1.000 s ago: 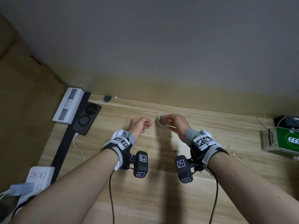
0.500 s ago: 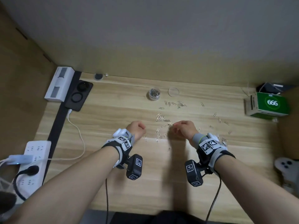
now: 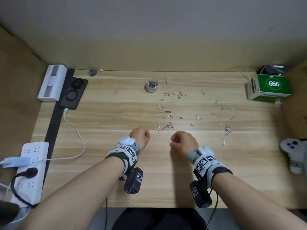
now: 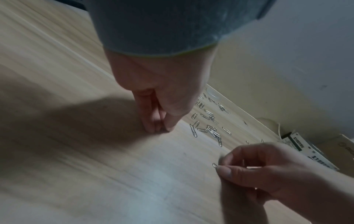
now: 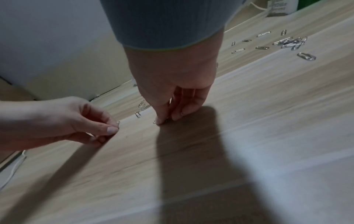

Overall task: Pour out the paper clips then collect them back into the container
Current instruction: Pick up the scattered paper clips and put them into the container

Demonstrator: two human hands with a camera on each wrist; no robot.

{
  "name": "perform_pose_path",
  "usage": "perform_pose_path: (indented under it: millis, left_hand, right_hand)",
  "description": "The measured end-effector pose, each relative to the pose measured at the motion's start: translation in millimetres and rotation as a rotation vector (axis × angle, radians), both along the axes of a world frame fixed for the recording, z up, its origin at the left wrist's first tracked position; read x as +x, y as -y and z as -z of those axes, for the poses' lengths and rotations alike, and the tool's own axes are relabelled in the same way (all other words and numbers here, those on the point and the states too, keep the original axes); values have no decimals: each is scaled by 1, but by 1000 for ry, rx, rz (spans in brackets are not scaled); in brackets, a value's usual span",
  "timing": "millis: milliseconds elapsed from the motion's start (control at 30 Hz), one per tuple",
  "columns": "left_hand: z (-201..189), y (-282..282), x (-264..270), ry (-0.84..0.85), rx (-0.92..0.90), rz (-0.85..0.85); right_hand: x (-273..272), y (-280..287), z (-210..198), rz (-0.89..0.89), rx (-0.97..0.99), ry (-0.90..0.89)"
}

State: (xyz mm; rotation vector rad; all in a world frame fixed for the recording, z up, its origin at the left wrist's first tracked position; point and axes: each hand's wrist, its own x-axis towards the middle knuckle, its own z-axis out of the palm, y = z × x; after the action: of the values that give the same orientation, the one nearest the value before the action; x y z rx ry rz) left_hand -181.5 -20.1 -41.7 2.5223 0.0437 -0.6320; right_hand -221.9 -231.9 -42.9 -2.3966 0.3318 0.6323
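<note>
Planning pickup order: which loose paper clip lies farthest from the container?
The silver wire paper clip lying alone nearest the white game controller, below the right-hand cluster.

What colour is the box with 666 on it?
The box is green on top with pale sides, clearest in the head view.

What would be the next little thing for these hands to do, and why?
Probably carry the clips up to the container: the right hand and left hand each pinch a paper clip, while the open container stands far back on the desk.

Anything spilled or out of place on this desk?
Yes: paper clips lie scattered across the desk right of the open container, whose lid lies beside it. That fits the task; nothing looks damaged.
</note>
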Motion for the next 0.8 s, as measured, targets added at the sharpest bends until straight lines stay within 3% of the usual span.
perform_pose_path:
  millis: [233,367,533,700,800]
  left_hand:
    - [2,-5,-2,24,-37,-45]
    - [8,-15,2,83,-82,56]
    - [6,-11,12,24,-45,81]
    - [3,-9,17,39,-40,101]
    - [3,-13,24,97,-89,217]
  right_hand:
    - [-7,5,3,46,-33,40]
    - [-8,7,4,21,-69,48]
    - [-9,2,5,5,-96,48]
    - [-7,5,3,105,4,58]
    - [-2,13,6,190,69,74]
